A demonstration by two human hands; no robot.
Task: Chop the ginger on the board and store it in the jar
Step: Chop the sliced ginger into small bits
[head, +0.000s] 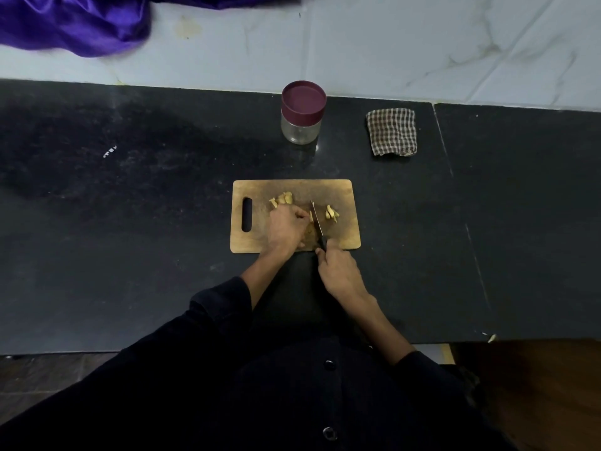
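Chopping is the step in hand. On the wooden board (pixel 338 190), at the middle of the dark tabletop (pixel 130 222), the left hand (pixel 286 231) has its fingers curled down on a piece of ginger (pixel 311 217), pinning it just beside the blade, while the right hand (pixel 338 271) grasps the black handle of the knife (pixel 317 219), whose blade points toward 12 o'clock. Cut pieces (pixel 331 213) lie at 3 o'clock from the blade, and uncut ginger (pixel 283 199) sits at 12 o'clock from the left hand. The jar (pixel 302 113) stands well apart at 12 o'clock from the board, its maroon lid (pixel 303 99) on. The next move likely calls for further cuts with fingertips kept clear; the lid must come off before storing.
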